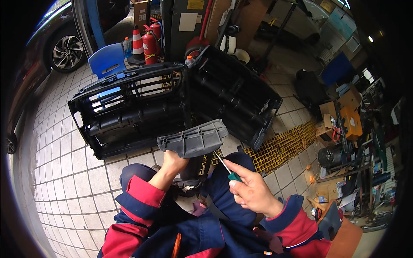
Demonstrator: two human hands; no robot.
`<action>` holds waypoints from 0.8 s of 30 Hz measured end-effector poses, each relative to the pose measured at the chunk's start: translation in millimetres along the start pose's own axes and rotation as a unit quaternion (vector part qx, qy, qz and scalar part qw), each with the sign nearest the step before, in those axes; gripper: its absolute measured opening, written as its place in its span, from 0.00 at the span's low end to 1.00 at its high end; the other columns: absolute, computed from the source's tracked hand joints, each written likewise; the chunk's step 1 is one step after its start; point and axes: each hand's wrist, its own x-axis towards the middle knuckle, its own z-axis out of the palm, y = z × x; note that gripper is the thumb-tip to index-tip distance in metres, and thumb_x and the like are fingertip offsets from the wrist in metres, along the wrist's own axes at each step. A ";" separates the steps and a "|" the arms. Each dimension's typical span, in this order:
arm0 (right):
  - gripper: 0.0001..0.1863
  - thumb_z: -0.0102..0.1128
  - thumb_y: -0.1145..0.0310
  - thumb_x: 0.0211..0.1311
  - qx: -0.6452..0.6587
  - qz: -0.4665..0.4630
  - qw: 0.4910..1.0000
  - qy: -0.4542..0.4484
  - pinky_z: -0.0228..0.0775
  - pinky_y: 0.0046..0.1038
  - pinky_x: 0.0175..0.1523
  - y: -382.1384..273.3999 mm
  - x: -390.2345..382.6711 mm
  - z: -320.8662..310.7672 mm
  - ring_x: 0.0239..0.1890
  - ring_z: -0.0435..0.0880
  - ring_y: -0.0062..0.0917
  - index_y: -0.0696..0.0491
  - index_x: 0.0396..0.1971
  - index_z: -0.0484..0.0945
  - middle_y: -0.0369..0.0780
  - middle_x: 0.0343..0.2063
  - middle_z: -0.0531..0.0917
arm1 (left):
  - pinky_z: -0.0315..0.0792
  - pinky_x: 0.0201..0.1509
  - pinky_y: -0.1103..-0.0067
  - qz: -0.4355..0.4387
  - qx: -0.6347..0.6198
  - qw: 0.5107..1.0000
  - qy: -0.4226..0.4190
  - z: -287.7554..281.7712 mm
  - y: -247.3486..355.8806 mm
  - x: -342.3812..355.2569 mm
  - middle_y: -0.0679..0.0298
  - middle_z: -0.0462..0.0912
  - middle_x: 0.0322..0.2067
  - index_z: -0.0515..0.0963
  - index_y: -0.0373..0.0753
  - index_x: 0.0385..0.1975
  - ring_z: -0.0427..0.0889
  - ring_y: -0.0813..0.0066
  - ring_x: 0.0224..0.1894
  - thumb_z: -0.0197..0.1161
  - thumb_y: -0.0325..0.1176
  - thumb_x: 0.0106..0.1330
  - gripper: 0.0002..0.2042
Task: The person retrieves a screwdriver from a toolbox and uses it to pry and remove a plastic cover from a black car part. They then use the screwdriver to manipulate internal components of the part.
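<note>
The grey plastic part (192, 141), ribbed and roughly wedge-shaped, was gripped at its lower left edge by the left hand (175, 163), whose fingers were mostly hidden behind it. The part was held raised in front of the body, extending up and to the right from that hand. In the right hand (249, 189), a screwdriver (234, 176) was held by its green handle, with the index finger stretched out beside the shaft. The part was placed ahead and to the left of this hand; the shaft was pointed at its lower right edge, but whether the tip was touching could not be told. Both arms were covered by red and navy sleeves (142, 192). Farther out, two large black plastic frames (150, 112) were propped side by side on a pale tiled floor (64, 189). To the right, a yellow grating (279, 148) was set into the tiles, near a cluttered bench area. At the back, a blue chair (106, 58), an orange-and-white cone (137, 41) and red fire extinguishers (149, 47) were seen, with a car wheel (69, 52) at far left.
</note>
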 end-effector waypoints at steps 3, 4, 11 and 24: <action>0.35 0.52 0.74 0.82 0.243 0.086 0.965 -0.043 0.57 0.17 0.22 -2.7 -4.5 -6.6 0.22 0.68 0.12 0.45 0.85 0.57 0.35 0.32 0.76 | 0.81 0.51 0.67 0.001 0.016 1.000 0.001 -1.7 -1.4 -4.5 0.55 0.91 0.43 0.87 0.35 0.45 0.89 0.59 0.48 0.66 0.24 0.69 0.08; 0.36 0.50 0.75 0.82 0.250 0.088 0.963 -0.042 0.55 0.15 0.22 -2.8 -4.9 -7.0 0.22 0.67 0.12 0.44 0.85 0.56 0.35 0.32 0.76 | 0.81 0.54 0.66 -0.014 0.015 1.000 -0.013 -3.9 -1.6 -3.7 0.54 0.91 0.45 0.86 0.35 0.47 0.89 0.57 0.50 0.67 0.25 0.68 0.10; 0.25 0.61 0.73 0.75 -0.315 -0.267 0.901 0.134 0.80 0.40 0.42 10.1 13.2 8.7 0.36 0.88 0.54 0.58 0.69 0.74 0.54 0.35 0.86 | 0.82 0.51 0.68 0.083 0.074 0.991 -0.080 6.2 12.5 -20.6 0.57 0.91 0.44 0.87 0.36 0.48 0.89 0.62 0.46 0.69 0.25 0.68 0.10; 0.21 0.51 0.67 0.84 0.427 0.152 0.886 -0.103 0.58 0.15 0.20 -27.9 -15.9 -14.4 0.22 0.69 0.13 0.55 0.70 0.70 0.37 0.35 0.75 | 0.82 0.58 0.71 -0.053 -0.210 0.967 -0.131 -4.0 23.1 -38.0 0.59 0.89 0.52 0.83 0.33 0.58 0.86 0.71 0.52 0.67 0.25 0.73 0.15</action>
